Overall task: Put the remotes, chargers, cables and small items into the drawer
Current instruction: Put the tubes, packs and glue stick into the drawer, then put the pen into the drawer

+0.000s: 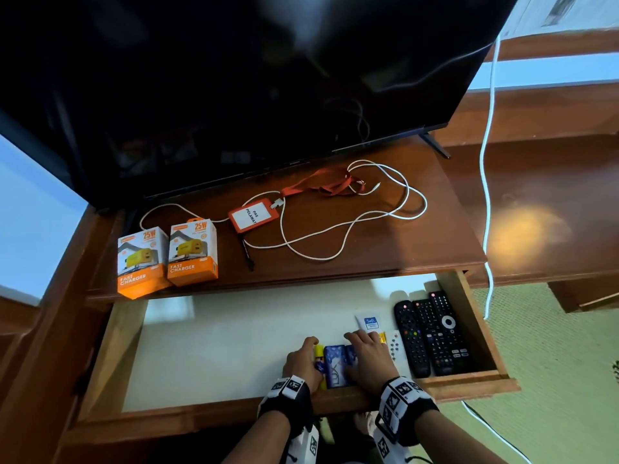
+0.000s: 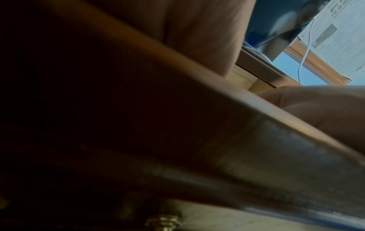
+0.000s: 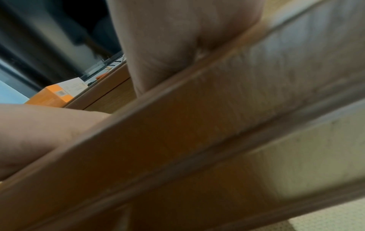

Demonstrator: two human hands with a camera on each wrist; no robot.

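The drawer (image 1: pixel 110 356) stands pulled out, lined in white. Both hands lie at its front edge on blue Lux packets (image 1: pixel 335 363). My left hand (image 1: pixel 306 353) rests against their left side, over a yellow item (image 1: pixel 320 351). My right hand (image 1: pixel 363 349) lies flat on top of them, fingers stretched forward. Three black remotes (image 1: pixel 432 333), a small white remote (image 1: pixel 397 346) and a Safi sachet (image 1: pixel 368 321) lie in the drawer's right part. On the tabletop sit two orange charger boxes (image 1: pixel 140 261), a white cable (image 1: pixel 351 209), an orange badge holder (image 1: pixel 248 217) and a pen (image 1: pixel 247 252).
A large dark TV (image 1: pixel 234 78) leans over the back of the tabletop. Another white cable (image 1: pixel 485 162) hangs down at the right, past the drawer's corner. Both wrist views show mostly the drawer's front rail (image 3: pixel 197 125) and palm; an orange charger box (image 3: pixel 55 95) shows in the right one.
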